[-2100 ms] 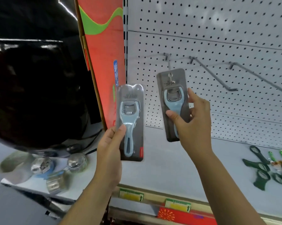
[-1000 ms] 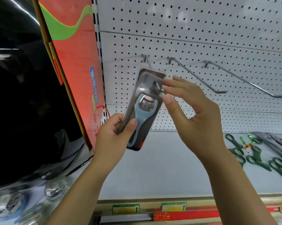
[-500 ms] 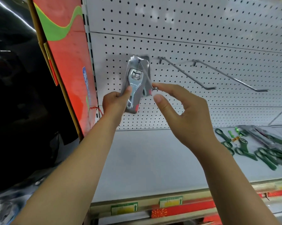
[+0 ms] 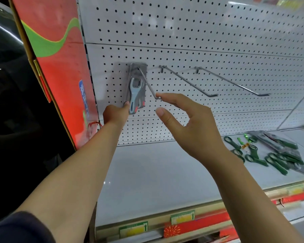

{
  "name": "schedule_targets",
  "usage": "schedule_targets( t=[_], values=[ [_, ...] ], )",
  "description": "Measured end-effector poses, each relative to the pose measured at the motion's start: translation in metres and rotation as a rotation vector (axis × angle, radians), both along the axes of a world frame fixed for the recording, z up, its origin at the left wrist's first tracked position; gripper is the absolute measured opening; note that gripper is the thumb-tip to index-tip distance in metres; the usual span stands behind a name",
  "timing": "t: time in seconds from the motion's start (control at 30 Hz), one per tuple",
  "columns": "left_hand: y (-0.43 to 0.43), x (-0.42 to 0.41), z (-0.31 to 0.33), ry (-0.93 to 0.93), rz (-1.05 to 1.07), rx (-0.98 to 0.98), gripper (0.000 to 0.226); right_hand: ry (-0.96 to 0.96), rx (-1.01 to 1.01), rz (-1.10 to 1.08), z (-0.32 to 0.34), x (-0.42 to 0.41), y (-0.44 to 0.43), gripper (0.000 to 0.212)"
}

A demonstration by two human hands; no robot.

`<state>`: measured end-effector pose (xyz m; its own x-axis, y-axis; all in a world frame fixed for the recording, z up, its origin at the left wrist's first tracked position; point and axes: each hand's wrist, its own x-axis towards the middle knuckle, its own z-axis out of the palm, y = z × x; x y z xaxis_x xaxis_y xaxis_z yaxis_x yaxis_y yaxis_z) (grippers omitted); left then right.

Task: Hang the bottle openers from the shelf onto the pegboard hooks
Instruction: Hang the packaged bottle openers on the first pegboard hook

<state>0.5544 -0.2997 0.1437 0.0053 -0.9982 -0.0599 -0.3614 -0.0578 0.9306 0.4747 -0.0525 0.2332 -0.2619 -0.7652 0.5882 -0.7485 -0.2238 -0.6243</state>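
Lighting: bright, even, soft shadows. White perforated metal pegboard [image 4: 217,41] washed out top right; wide-angle curvature; edges blurred; left side dark.

Three pegboard hooks [image 4: 188,80], one packaged blue bottle opener [image 4: 136,88], two hands [image 4: 191,127].

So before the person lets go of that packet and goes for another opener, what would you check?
1. Packet threaded on the left hook: ok.
2. Pushed back against the pegboard: ok.
3. Hanging free: not ok, left hand pinches its bottom edge.
4. Right hand empty: ok, fingertip at the hook's tip.
5. Other two hooks bare: ok.
6. More openers on the shelf: ok.
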Motion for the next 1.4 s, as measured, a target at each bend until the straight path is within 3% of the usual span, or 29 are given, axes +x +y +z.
schedule_targets(
  t=[0.17,0.27,0.57,0.83,1.13,1.4],
  values=[
    [0.009,0.017,-0.008,-0.316,-0.087,-0.093,0.042,0.014,-0.004,-0.008,-0.006,-0.006,0.003,0.031],
    [0.034,0.021,-0.004,-0.459,-0.225,-0.175,0.055,0.007,0.047,-0.044,-0.021,-0.024,0.011,0.034],
    [0.136,0.014,-0.028,-0.573,-0.49,-0.61,0.059,0.035,0.29,-0.239,-0.099,-0.128,0.075,0.051],
    [0.23,-0.102,-0.051,-0.567,-0.629,-0.506,0.066,-0.041,0.496,-0.36,-0.144,-0.249,0.179,0.057],
    [0.337,-0.278,-0.082,-0.433,-0.796,-0.48,0.061,-0.063,0.63,-0.513,-0.172,-0.387,0.302,0.058],
    [0.366,-0.375,-0.098,-0.488,-0.844,-0.464,0.06,-0.123,0.709,-0.574,-0.183,-0.486,0.333,0.054]
  ],
)
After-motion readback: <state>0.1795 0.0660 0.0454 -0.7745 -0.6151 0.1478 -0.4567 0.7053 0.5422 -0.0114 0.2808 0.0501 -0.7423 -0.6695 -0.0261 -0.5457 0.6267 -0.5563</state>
